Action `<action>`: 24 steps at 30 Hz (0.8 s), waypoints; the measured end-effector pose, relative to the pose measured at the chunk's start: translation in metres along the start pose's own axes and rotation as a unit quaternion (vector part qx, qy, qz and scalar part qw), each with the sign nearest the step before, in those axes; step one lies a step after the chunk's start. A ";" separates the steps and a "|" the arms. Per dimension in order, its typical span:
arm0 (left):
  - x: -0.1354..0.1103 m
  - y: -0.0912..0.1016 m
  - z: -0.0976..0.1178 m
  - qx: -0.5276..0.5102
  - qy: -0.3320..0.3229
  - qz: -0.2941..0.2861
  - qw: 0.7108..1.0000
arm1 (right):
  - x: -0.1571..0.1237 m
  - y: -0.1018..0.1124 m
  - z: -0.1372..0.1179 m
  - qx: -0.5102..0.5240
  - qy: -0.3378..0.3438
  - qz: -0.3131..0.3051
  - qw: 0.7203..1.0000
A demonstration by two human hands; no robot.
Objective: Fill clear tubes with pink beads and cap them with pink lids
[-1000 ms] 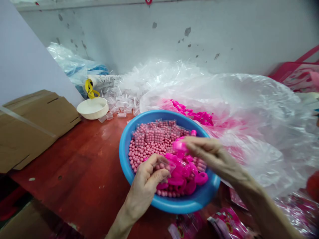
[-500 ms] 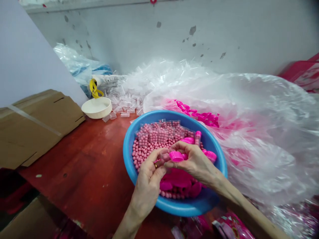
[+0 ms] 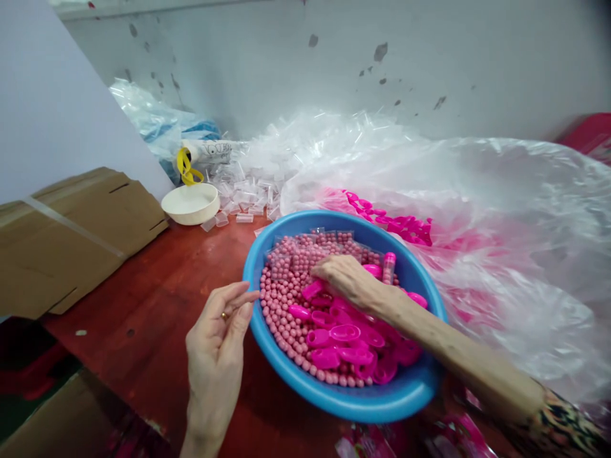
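A blue basin (image 3: 247, 280) holds loose pink beads (image 3: 286, 321), clear tubes packed with pink beads (image 3: 305, 257), and bright pink plastic pieces (image 3: 346, 334) shaped like caps with rounded ends. My right hand (image 3: 344, 277) is inside the basin, its fingers curled down beside the filled tubes and just above a pink piece. Its fingertips are mostly hidden, so what they grip does not show. Just outside the basin's left rim, my left hand (image 3: 214, 350) is held with fingers extended and thumb apart, nothing visible in it. One pink-capped tube of beads (image 3: 389, 268) stands tilted at the basin's right side.
Clear empty tubes (image 3: 245, 191) lie heaped behind the basin. A shallow white dish (image 3: 191, 203) and yellow-handled scissors (image 3: 187, 168) are at the left back. Flattened cardboard (image 3: 76, 242) covers the left edge. A large clear plastic bag (image 3: 501, 210) with pink pieces spreads rightward.
My hands were together over the basin with a clear tube and a pink piece. Now they are apart: the left has moved left past the rim, the right has reached down among the contents.
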State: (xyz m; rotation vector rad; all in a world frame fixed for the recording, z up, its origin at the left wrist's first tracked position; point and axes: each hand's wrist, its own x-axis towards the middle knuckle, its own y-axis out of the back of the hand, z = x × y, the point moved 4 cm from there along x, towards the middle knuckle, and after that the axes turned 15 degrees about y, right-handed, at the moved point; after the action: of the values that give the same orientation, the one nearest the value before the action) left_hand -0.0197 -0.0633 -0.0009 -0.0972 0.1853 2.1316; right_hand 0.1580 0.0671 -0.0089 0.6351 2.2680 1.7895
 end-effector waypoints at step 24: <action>-0.002 -0.045 -0.005 -0.018 0.073 -0.190 0.979 | 0.002 0.001 -0.027 0.590 -0.084 0.118 0.795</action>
State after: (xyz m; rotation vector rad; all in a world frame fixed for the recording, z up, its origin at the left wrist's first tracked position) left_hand 0.0189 -0.0421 -0.0093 -0.2876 0.1971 1.7473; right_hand 0.1456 0.0440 -0.0007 1.1927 3.0359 0.0701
